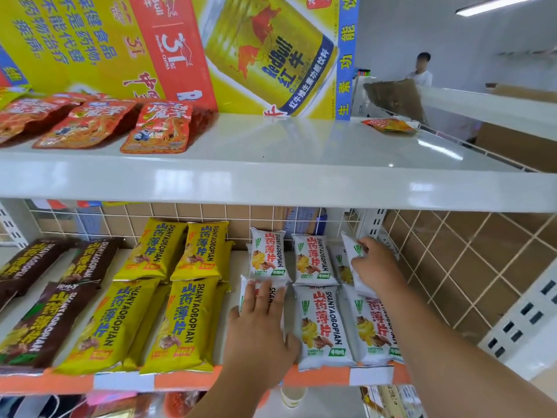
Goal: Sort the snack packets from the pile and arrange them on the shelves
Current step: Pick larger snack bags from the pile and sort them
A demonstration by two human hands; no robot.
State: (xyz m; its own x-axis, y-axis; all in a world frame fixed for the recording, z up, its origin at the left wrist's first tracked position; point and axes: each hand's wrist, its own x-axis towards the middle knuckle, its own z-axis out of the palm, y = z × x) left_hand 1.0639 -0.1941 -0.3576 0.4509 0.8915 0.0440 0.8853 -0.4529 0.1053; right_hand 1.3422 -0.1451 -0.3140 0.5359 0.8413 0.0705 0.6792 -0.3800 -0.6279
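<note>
The left hand [262, 321] covers most of the front white packet [278, 292]; only its top edge and a few letters show. The right hand [373, 263] hides the middle of the upright white packet [349, 244] it grips. The rear white packet [340, 263] shows only as a strip. The brown packets [18, 267] are cut by the left edge. The items [180, 402] below the lower shelf [316, 376] are blurred beyond identification.

Both arms stretched forward, left hand [259, 324] flat with straight fingers, right hand [373, 263] curled, gripping
</note>
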